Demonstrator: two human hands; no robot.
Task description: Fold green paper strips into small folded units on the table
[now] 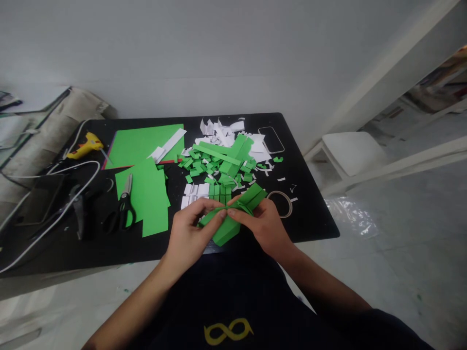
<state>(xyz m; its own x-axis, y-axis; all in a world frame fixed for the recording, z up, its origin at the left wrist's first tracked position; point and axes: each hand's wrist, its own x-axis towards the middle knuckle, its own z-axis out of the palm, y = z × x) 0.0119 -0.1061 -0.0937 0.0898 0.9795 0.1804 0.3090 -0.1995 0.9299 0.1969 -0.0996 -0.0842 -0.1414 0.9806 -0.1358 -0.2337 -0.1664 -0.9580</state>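
Over the near edge of the black table (pixel 310 218), pinching folded green paper (pixel 226 230) with left hand (pixel 190 227) and right hand (pixel 266 224), close together; facing paper scraps (pixel 219 160) just beyond. Leftward, seeing scissors (pixel 126 200) partly on green sheets (pixel 155 204); rightward, a beige ring (pixel 291 208).

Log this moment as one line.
left hand: pinching green folded paper | right hand: holding same paper | beyond: white folded pieces, paper scraps | left side: scissors, yellow glue gun

green paper piece (pixel 226 230) | folded, creased | slanted | pinched between fingers (pixel 216 221)
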